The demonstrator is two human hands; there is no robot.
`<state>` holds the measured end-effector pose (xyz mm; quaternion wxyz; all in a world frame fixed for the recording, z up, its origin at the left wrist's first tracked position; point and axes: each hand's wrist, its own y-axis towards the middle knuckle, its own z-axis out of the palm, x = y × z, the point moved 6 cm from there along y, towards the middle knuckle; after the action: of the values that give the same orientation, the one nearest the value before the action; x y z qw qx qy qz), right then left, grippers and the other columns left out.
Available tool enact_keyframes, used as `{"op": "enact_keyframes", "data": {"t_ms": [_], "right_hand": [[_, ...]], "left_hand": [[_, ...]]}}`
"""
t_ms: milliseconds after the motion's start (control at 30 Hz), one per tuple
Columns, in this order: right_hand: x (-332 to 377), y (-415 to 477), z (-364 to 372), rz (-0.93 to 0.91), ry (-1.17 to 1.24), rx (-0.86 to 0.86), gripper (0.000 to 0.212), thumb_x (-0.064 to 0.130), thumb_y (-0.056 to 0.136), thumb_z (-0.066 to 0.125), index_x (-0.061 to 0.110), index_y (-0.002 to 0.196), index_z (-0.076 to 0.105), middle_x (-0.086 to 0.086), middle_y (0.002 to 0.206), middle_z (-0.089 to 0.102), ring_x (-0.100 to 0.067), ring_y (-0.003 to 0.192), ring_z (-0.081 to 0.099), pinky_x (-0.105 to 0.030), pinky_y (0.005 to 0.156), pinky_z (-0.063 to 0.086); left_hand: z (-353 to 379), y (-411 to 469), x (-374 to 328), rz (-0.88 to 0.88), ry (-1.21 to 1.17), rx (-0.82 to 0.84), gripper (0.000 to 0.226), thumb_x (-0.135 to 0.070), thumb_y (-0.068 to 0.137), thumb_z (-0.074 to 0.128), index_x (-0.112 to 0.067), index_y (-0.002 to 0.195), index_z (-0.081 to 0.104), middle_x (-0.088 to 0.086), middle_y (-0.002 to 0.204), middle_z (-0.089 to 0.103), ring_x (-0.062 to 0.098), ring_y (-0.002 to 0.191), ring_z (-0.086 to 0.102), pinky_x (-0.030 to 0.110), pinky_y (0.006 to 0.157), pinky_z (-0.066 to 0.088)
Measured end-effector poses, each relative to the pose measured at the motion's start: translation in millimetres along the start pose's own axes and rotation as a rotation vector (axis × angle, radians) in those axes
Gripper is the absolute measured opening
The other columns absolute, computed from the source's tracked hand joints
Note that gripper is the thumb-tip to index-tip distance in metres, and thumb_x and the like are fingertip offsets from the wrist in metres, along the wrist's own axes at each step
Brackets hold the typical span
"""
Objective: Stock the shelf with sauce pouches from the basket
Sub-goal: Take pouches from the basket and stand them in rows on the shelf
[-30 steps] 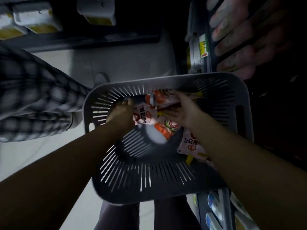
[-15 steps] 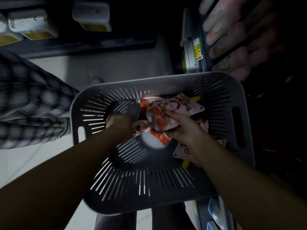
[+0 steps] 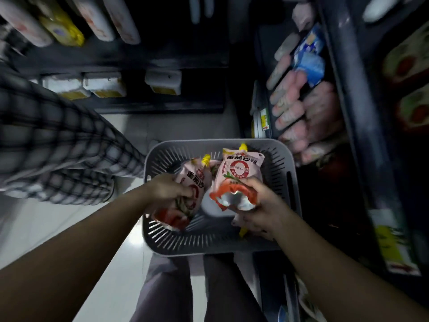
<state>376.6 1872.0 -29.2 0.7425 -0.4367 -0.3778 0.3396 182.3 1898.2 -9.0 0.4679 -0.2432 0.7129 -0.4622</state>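
The left hand (image 3: 170,190) curls its fingers round the lower half of one sauce pouch (image 3: 193,180). The right hand (image 3: 260,205) grips the crumpled bottom of a second pouch (image 3: 241,169), and both pouches are held yellow cap far, over the grey slotted basket (image 3: 209,242). Just right of the basket stands the dark shelf (image 3: 352,135) with a row of pale packets (image 3: 299,117), and checked fabric (image 3: 58,147) on another person fills the left.

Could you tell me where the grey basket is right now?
The grey basket is lower centre in the head view, just beyond the person's legs, beside the shelf on the right.
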Motion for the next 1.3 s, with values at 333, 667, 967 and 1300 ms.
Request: {"op": "enact_keyframes", "data": {"t_ms": [333, 667, 967, 1300], "right_hand": [[61, -116, 72, -0.344, -0.238, 0.277, 0.027, 0.014, 0.062, 0.068, 0.006, 0.087, 0.070, -0.008, 0.084, 0.074, -0.017, 0.071, 0.071, -0.029, 0.067, 0.058], [56, -257, 108, -0.757, -0.292, 0.330, 0.048, -0.004, 0.073, 0.064, 0.004, 0.120, 0.055, -0.013, 0.108, 0.072, -0.023, 0.095, 0.071, -0.027, 0.073, 0.058], [4, -383, 65, -1.064, 0.074, 0.056, 0.088, 0.035, 0.036, 0.094, 0.004, 0.113, 0.063, -0.017, 0.104, 0.072, -0.028, 0.088, 0.072, -0.041, 0.074, 0.059], [-103, -549, -56, -1.342, 0.110, -0.336, 0.067, 0.033, 0.049, 0.089, 0.006, 0.106, 0.066, -0.019, 0.103, 0.072, -0.031, 0.088, 0.072, -0.042, 0.072, 0.056]], "left_hand": [[-18, -120, -68, 0.305, -0.312, 0.075, 0.029, -0.014, 0.070, 0.075, -0.006, 0.097, 0.069, 0.016, 0.088, 0.075, 0.030, 0.077, 0.073, 0.039, 0.075, 0.058], [-51, -227, -132, 0.598, -0.490, 0.276, 0.031, -0.008, 0.061, 0.070, -0.006, 0.092, 0.067, 0.015, 0.080, 0.075, 0.025, 0.066, 0.073, 0.038, 0.059, 0.060], [27, -335, -164, 0.797, -0.253, 0.600, 0.037, -0.008, 0.063, 0.069, -0.007, 0.100, 0.067, 0.013, 0.085, 0.075, 0.023, 0.070, 0.073, 0.035, 0.060, 0.060], [189, -459, -136, 0.965, 0.041, 0.921, 0.034, -0.003, 0.062, 0.069, -0.007, 0.095, 0.069, 0.014, 0.085, 0.076, 0.023, 0.070, 0.073, 0.034, 0.064, 0.061]]}}
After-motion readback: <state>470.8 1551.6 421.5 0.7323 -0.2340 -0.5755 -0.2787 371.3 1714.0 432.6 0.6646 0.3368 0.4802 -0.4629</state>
